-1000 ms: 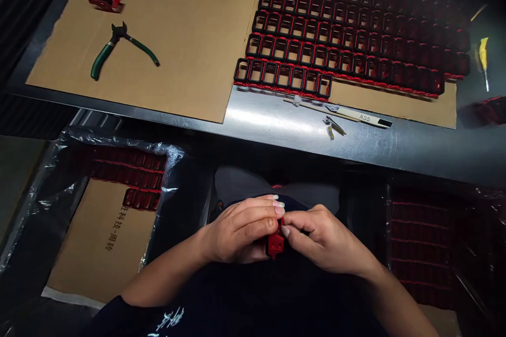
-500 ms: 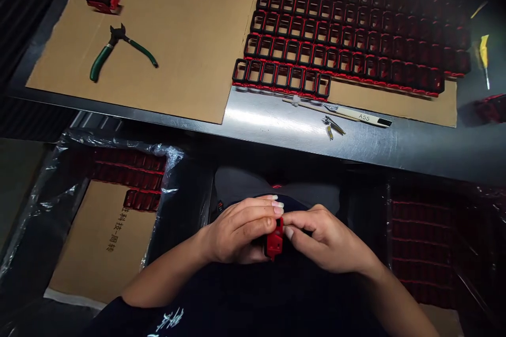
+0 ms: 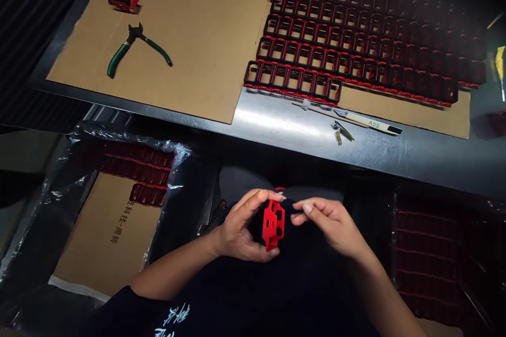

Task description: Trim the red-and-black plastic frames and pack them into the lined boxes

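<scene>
My left hand [image 3: 247, 226] grips a red plastic housing [image 3: 272, 225] at its top and bottom, between fingers and thumb. Several openings show in the housing, and it is held upright in front of my dark shirt. Just right of it, apart from it, is my right hand [image 3: 324, 221]. Its thumb presses against the curled fingers. Whatever may be between those fingertips is too small or hidden to make out.
Rows of black-and-red housings [image 3: 292, 80] stand on the metal table [image 3: 269, 126]. Green-handled cutting pliers [image 3: 135, 37] lie on cardboard [image 3: 190, 63]. A white-handled knife [image 3: 373, 123] and small metal pieces [image 3: 342, 131] lie near the edge. A plastic-lined bin [image 3: 179, 155] stands at left.
My right hand has moved off the housing to the right. The left hand has turned the housing so more of its red face shows. The view has shifted slightly.
</scene>
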### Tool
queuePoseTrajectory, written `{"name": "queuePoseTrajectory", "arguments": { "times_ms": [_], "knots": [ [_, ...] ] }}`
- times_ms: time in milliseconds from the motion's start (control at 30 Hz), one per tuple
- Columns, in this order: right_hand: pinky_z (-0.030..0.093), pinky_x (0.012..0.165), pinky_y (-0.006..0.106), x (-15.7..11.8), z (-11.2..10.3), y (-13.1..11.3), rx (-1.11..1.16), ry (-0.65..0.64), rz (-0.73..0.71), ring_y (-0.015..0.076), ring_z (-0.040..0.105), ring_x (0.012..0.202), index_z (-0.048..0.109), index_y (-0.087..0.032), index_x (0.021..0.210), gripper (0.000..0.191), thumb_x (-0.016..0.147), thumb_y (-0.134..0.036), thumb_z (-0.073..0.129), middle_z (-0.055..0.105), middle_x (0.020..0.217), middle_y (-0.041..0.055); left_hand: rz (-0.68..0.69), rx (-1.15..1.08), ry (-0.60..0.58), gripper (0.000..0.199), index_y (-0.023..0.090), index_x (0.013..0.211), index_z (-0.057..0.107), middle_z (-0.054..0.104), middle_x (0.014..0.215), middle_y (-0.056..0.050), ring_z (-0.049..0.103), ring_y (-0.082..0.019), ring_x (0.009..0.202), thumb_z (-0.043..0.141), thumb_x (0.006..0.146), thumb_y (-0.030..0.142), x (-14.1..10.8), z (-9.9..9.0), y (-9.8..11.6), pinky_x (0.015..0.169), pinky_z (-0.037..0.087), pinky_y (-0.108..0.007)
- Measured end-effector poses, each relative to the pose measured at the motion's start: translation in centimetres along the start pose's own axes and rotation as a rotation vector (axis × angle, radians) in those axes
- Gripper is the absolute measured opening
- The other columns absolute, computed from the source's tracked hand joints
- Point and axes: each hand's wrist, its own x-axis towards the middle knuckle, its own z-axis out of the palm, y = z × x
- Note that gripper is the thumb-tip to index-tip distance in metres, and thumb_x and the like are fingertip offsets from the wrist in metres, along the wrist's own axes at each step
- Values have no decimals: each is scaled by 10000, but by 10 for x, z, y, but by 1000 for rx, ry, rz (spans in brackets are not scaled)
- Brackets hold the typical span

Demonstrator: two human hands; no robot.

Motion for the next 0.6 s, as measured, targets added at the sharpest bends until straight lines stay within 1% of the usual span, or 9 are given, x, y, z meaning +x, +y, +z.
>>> {"name": "queuePoseTrajectory", "arguments": {
  "times_ms": [67, 100, 133, 200, 267, 367, 500, 600],
  "knots": [
    [555, 828, 371, -1, 5, 2, 115, -205, 23, 232, 734, 813, 750, -166, 1115, 517, 881, -621, 679, 795, 826, 89, -46, -62, -2, 863, 185, 1545, 364, 617, 1260, -183, 658, -284, 1163, 782, 834, 438, -2, 3, -2, 972, 612, -479],
    [551, 804, 354, -1, 9, 2, 166, -284, 19, 217, 720, 786, 743, -163, 1134, 526, 867, -615, 701, 785, 817, 79, -74, -94, -5, 838, 197, 1530, 387, 605, 1278, -183, 654, -292, 1183, 787, 831, 429, -3, 4, -2, 981, 608, -482],
    [544, 784, 336, -1, 14, 0, 214, -338, 8, 199, 702, 759, 741, -161, 1135, 521, 857, -601, 721, 771, 798, 64, -101, -125, -4, 821, 204, 1519, 400, 595, 1294, -186, 651, -302, 1200, 791, 828, 415, -3, 5, -2, 987, 606, -486],
    [529, 754, 299, 0, 21, -4, 294, -397, -12, 163, 664, 712, 752, -158, 1081, 461, 848, -556, 753, 733, 753, 31, -143, -169, -2, 816, 209, 1507, 406, 580, 1319, -193, 645, -320, 1222, 803, 815, 380, -4, 6, -1, 992, 602, -495],
    [521, 731, 275, 1, 26, -6, 347, -421, -6, 141, 639, 683, 756, -155, 1025, 400, 841, -510, 776, 705, 728, 11, -164, -172, -3, 833, 213, 1499, 412, 577, 1332, -195, 642, -330, 1229, 825, 787, 342, -6, 7, -1, 1002, 596, -506],
    [529, 721, 278, 3, 27, -6, 357, -413, 29, 142, 637, 671, 748, -153, 996, 379, 824, -487, 799, 700, 723, 9, -183, -172, -3, 847, 215, 1491, 414, 582, 1331, -191, 644, -328, 1229, 838, 763, 304, -7, 7, 0, 1014, 591, -507],
    [550, 750, 292, 1, 26, -1, 332, -370, 51, 155, 675, 698, 742, -167, 1033, 413, 797, -496, 824, 741, 758, 21, -207, -220, 1, 817, 211, 1475, 423, 583, 1340, -192, 644, -323, 1244, 831, 772, 301, -7, 8, 1, 1020, 590, -491],
    [564, 743, 287, 0, 27, 1, 318, -305, 45, 154, 700, 701, 744, -179, 1073, 430, 777, -472, 850, 777, 788, 34, -237, -264, -12, 797, 211, 1456, 429, 586, 1354, -193, 648, -322, 1248, 834, 779, 320, -7, 9, 0, 1033, 580, -490]
  ]
}}
